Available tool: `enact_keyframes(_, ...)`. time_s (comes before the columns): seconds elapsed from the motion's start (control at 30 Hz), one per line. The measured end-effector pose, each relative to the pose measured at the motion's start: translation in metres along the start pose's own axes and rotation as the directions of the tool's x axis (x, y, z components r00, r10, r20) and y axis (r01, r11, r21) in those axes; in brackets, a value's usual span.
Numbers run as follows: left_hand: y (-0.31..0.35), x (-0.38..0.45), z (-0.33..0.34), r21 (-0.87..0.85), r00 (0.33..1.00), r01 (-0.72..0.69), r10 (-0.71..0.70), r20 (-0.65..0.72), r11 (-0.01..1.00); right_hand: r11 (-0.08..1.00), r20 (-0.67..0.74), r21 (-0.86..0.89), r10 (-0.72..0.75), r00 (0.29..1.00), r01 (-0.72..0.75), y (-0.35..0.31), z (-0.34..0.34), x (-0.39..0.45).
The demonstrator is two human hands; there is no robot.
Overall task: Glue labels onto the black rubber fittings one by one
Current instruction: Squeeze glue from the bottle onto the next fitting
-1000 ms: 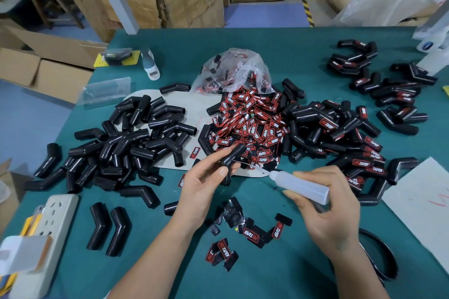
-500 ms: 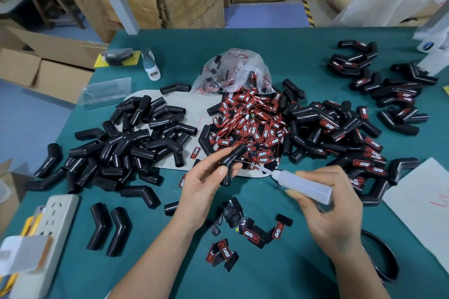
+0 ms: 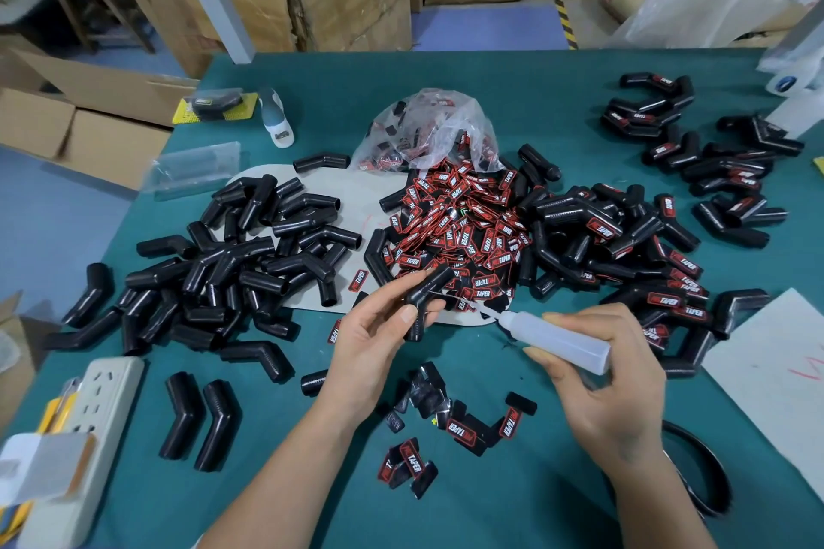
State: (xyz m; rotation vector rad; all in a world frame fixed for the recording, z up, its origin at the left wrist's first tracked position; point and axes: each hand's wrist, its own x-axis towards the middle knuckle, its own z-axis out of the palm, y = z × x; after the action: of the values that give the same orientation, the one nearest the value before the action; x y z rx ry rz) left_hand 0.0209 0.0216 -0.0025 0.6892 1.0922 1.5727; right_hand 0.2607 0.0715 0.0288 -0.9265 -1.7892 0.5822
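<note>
Left hand [image 3: 370,339] gripping black fitting [image 3: 423,294], right hand [image 3: 611,374] clutching glue bottle [image 3: 557,337] just beside

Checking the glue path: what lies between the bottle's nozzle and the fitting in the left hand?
In the head view, nothing blocks it: only pale board shows between glue bottle and fitting.

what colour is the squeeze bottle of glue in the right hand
Translucent white plastic squeeze glue bottle, with a thin pointed nozzle, held in the right hand; seen in the head view.

Fittings [image 3: 249,263], labels [image 3: 463,227] on table [image 3: 512,103]
</note>
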Motion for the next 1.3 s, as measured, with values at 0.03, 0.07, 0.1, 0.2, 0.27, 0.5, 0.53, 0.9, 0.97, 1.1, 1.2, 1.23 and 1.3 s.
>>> enact_keyframes(0.03, 0.0002, 0.0001, -0.0002, -0.002, 1.0, 0.001, -0.001, -0.001, 1.0, 1.0, -0.007, -0.001, 0.005, 1.0, -0.005, 0.0002, -0.0005, 0.0004)
enact_keyframes(0.07, 0.0004, 0.0001, -0.0003, -0.002, 1.0, 0.001, -0.001, -0.001, 1.0, 1.0, -0.011, -0.001, 0.007, 1.0, -0.007, 0.0003, -0.0008, 0.0008)
enact_keyframes(0.1, 0.0005, -0.0001, 0.0, -0.004, 1.0, 0.001, -0.001, -0.001, 1.0, 1.0, -0.011, -0.002, 0.004, 1.0, -0.004, -0.0001, -0.0007, 0.0008)
enact_keyframes(0.2, 0.0007, -0.0005, 0.0006, -0.007, 1.0, 0.004, -0.004, 0.0, 1.0, 1.0, 0.008, -0.002, -0.004, 1.0, 0.004, -0.0012, 0.0007, -0.0004)
enact_keyframes(0.27, 0.0002, -0.0003, 0.0001, -0.004, 1.0, 0.004, -0.004, 0.001, 1.0, 1.0, 0.0, -0.006, 0.003, 1.0, -0.003, -0.0011, 0.0001, -0.0002)
enact_keyframes(0.5, -0.0013, 0.0001, -0.0008, -0.01, 1.0, 0.003, -0.003, 0.008, 1.0, 1.0, -0.008, -0.015, -0.001, 1.0, 0.001, -0.0014, 0.0005, 0.0002)
enact_keyframes(0.53, -0.0008, -0.0001, -0.0005, -0.016, 1.0, 0.004, -0.004, 0.007, 1.0, 1.0, -0.011, -0.013, 0.0, 1.0, 0.0, -0.0009, -0.0001, 0.0001)
enact_keyframes(0.9, 0.0022, -0.0015, 0.0015, -0.086, 1.0, 0.029, -0.029, 0.006, 0.996, 1.0, -0.011, -0.018, 0.008, 1.0, -0.008, -0.0009, -0.0008, 0.0008)
enact_keyframes(0.97, 0.0021, -0.0011, 0.0015, -0.093, 1.0, 0.031, -0.03, 0.009, 0.995, 1.0, -0.013, -0.017, 0.012, 1.0, -0.012, -0.0001, -0.0013, 0.0008)
enact_keyframes(1.1, 0.001, -0.0002, 0.0018, -0.109, 0.999, 0.036, -0.034, 0.016, 0.993, 1.0, 0.01, -0.007, 0.013, 1.0, -0.013, -0.0008, 0.0002, -0.0009)
enact_keyframes(1.2, 0.0005, 0.0003, 0.0004, -0.101, 0.999, 0.034, -0.032, 0.021, 0.994, 1.0, -0.004, 0.0, 0.01, 1.0, -0.01, 0.0, -0.0003, 0.0006)
enact_keyframes(1.23, 0.0001, 0.0004, 0.0002, -0.099, 0.999, 0.034, -0.032, 0.022, 0.995, 1.0, -0.003, 0.0, 0.008, 1.0, -0.008, 0.0, 0.0001, 0.0008)
enact_keyframes(1.3, -0.0007, 0.0003, -0.0003, -0.1, 0.999, 0.032, -0.03, 0.024, 0.994, 1.0, 0.011, 0.002, 0.004, 1.0, -0.004, -0.0007, 0.0011, -0.0004)
